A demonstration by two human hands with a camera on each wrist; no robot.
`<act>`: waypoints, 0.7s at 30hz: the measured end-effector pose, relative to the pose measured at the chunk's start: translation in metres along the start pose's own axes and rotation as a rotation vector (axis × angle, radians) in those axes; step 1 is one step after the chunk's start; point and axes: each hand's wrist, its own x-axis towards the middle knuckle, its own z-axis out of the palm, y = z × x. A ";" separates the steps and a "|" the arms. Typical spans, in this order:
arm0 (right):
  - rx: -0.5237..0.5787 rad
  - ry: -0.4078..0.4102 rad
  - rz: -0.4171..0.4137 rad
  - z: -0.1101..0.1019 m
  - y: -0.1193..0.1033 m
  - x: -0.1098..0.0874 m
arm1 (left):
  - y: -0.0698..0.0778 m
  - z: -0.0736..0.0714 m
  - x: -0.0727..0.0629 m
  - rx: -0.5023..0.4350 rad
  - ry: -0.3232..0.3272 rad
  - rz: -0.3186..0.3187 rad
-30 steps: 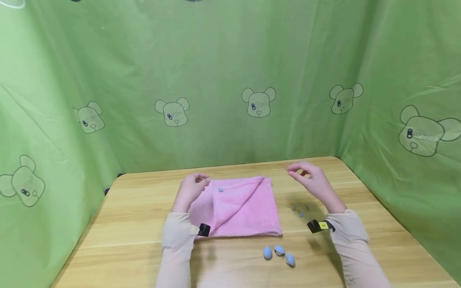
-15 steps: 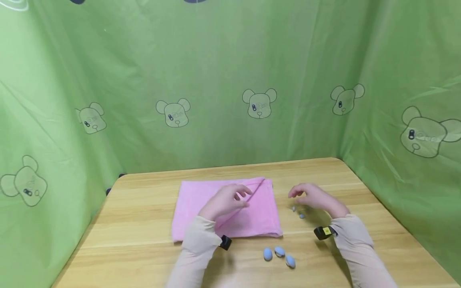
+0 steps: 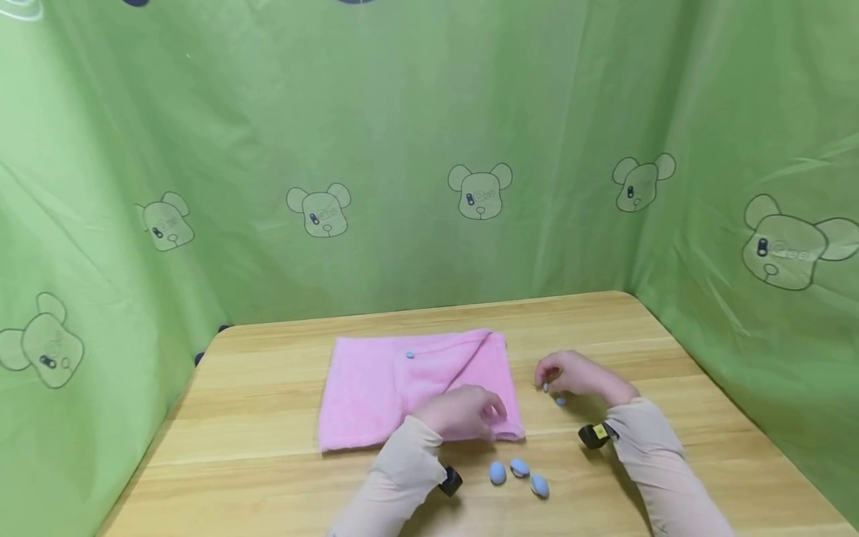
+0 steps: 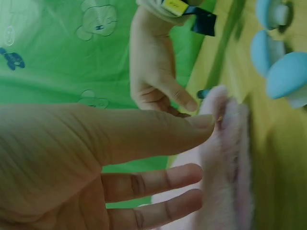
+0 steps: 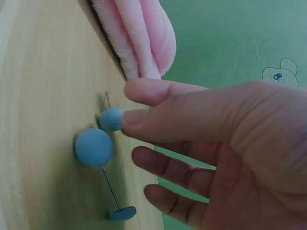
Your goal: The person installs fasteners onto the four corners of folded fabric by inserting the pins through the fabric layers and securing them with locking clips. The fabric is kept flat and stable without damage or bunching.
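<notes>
My left hand (image 3: 463, 412) hovers over the front right part of a folded pink plush cloth (image 3: 365, 388), thumb and fingers extended and apart, nothing between them. A blue pin head (image 3: 410, 355) shows on the cloth. My right hand (image 3: 579, 373) is low over the table, right of the cloth. In the right wrist view its thumb tip meets or overlaps a blue-headed pin (image 5: 111, 119); contact is hard to tell. A nearer round blue head (image 5: 93, 147) and a flat blue head on a metal shaft (image 5: 122, 213) lie beside it.
Three blue domed caps with pale undersides, one of them the leftmost cap (image 3: 497, 473), lie in front of the cloth on the wooden table (image 3: 255, 410). A green curtain (image 3: 396, 261) with bear-face prints surrounds the table's back and sides.
My left hand has swept right and toward the front across the cloth, uncovering its left side. My right hand has come down to the pins, fingers at their level.
</notes>
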 end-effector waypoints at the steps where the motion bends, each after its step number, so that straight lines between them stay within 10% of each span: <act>1: -0.010 -0.014 -0.009 0.001 0.001 0.000 | 0.001 0.001 0.001 -0.003 -0.002 -0.005; 21: -0.057 -0.059 0.005 0.007 -0.004 0.002 | -0.002 0.012 0.008 -0.021 0.154 -0.036</act>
